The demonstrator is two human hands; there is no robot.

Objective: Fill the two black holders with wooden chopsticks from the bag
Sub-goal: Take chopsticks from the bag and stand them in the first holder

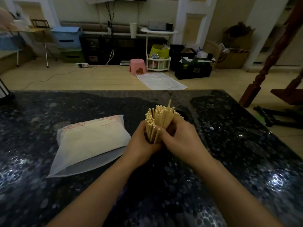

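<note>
Both forearms come in from 6 o'clock and meet at the middle of the dark speckled counter (49, 112). Left hand (141, 145) wraps its curled fingers round the 9 o'clock side of an upright bundle of chopsticks (159, 119), holding it low down. Right hand (182, 141) closes on the bundle from 3 o'clock, thumb laid across the sticks at the front, the other fingers curled behind. Together the hands hide the bundle's lower part; a dark shape between the palms may be a holder, but I cannot tell. A second holder may be the dark round form at 1 o'clock of the bundle, too dim to make out. Sticks are pale wood, thin, square-tipped, fanning outward, one poking above the rest. At 9 o'clock of the hands lies the bag (91, 143), frosted plastic with red print, flat, bulging with pale contents
</note>
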